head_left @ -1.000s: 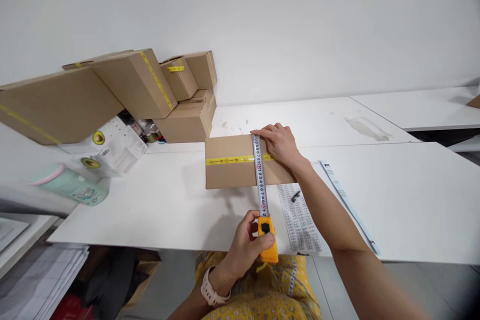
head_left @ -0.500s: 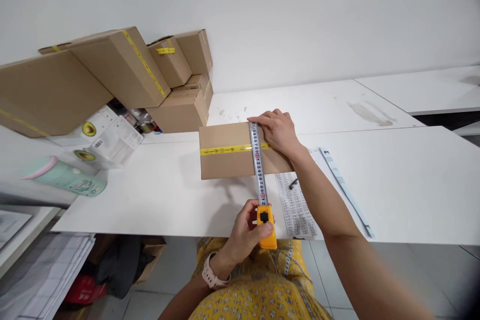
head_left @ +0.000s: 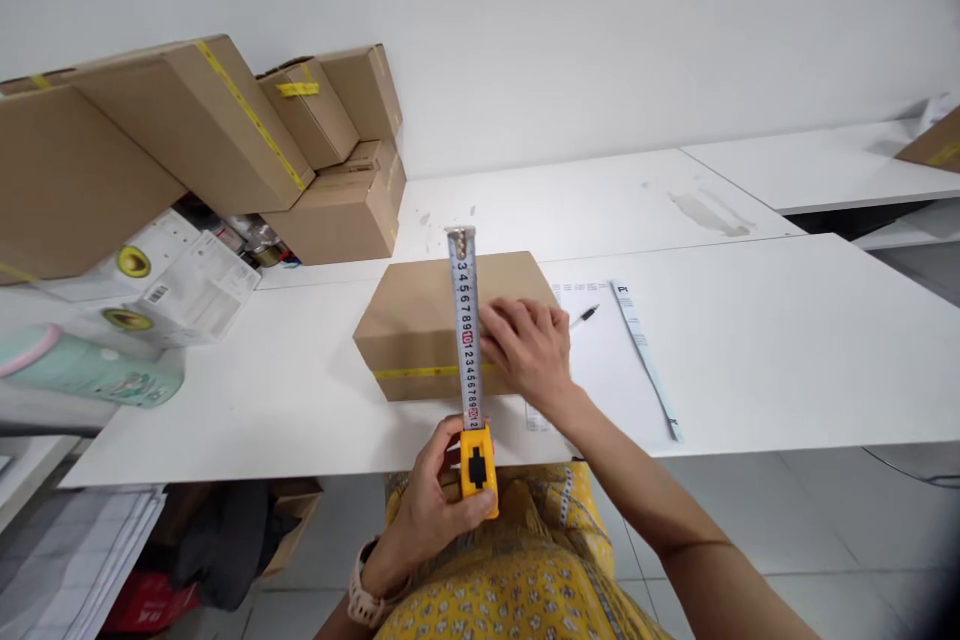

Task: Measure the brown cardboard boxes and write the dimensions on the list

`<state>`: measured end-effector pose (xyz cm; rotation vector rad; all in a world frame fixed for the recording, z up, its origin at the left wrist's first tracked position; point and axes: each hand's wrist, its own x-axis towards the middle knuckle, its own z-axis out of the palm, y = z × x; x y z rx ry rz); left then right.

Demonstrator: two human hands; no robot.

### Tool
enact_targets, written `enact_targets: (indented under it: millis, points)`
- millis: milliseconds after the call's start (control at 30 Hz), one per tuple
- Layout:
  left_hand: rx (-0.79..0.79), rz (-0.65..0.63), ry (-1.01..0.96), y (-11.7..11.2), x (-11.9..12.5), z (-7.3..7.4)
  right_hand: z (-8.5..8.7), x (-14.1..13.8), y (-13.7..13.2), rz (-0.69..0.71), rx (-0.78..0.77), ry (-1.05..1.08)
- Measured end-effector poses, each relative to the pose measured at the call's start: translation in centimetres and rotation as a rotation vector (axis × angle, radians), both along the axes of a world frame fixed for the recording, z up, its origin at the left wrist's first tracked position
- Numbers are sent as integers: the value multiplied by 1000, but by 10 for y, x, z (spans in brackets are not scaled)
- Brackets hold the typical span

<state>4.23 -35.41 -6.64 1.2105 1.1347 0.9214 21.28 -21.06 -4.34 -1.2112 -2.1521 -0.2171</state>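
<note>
My left hand (head_left: 442, 495) is closed around a yellow tape measure (head_left: 478, 470), thumb on its lower end. The metal blade (head_left: 466, 330) sticks out away from me above the box, its hooked end past the far edge. Under the blade a brown cardboard box (head_left: 420, 300) sits on the white table, with yellow printed tape along the side facing me. My right hand (head_left: 531, 345) grips the box at its right part, fingers bent over it just right of the blade. The fingertips are partly hidden.
Right of the box lie paper sheets (head_left: 607, 360) with a black pen (head_left: 585, 316). Several cardboard boxes (head_left: 217, 130) are stacked at the back left. A mint-green bottle (head_left: 97, 370) and a white avocado-printed box (head_left: 180, 280) stand left. The table's front edge runs close to me.
The box has turned so its taped face now points toward me. My right hand has left the blade's tip and moved down onto the box. The blade now floats free at its far end.
</note>
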Motion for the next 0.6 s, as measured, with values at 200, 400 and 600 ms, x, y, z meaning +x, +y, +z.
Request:
enact_targets:
  millis: [200,400,600]
  points:
    - [45,-100,255,-8,-7,-6,-15,25,-26,44,-150,444]
    - [161,-258,445,-9,-13,-13,15,73,-52,166,-318,1063]
    - [136,-166,485,-10,-16,-24,-2,63,-86,197,-330,1099]
